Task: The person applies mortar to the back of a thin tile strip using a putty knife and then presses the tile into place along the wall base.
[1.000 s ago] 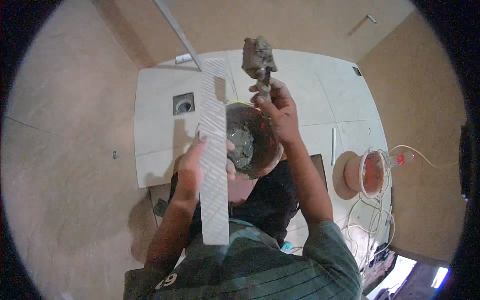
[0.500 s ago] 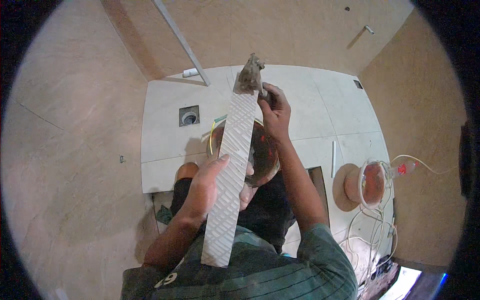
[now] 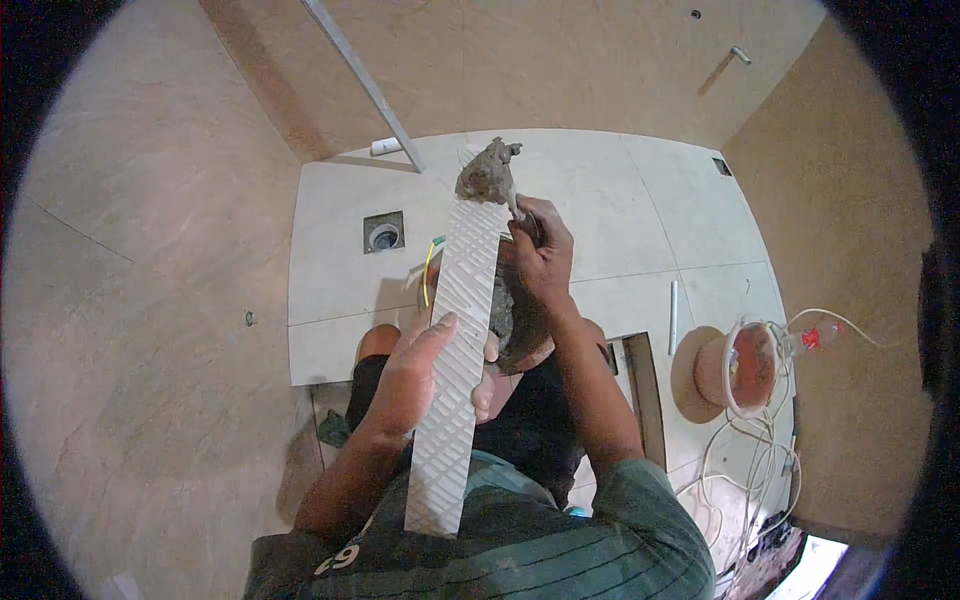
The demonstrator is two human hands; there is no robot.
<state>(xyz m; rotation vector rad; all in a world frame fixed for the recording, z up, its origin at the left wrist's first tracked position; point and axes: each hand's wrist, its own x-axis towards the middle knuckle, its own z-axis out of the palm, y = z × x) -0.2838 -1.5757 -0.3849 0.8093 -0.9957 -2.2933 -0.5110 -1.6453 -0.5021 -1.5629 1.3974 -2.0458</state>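
A long, narrow strip of tile (image 3: 457, 350) with a ridged, pale back slants up and away in front of my body. My left hand (image 3: 408, 385) is closed around its middle, thumb on the ridged face and fingertips showing past the right edge. My right hand (image 3: 545, 250) grips a trowel (image 3: 513, 203) by its handle. A lump of wet grey mortar (image 3: 486, 176) covers the trowel's blade at the strip's far end, and hides much of the blade. Below the strip, between my knees, stands a bucket (image 3: 541, 352) with grey mortar inside, partly hidden by the strip.
A square drain opening (image 3: 384, 233) lies in the pale floor tiles, left of the bucket. A metal bar (image 3: 365, 85) leans at the back wall. On the right are a second bucket (image 3: 709, 372), a coiled cable (image 3: 708, 480), a white tube (image 3: 673, 318) and a rectangular floor recess (image 3: 645, 400).
My right hand has drawn the mortar-laden trowel a little toward me and leftward over the strip's far end. The strip's far end has shifted slightly left in my left hand.
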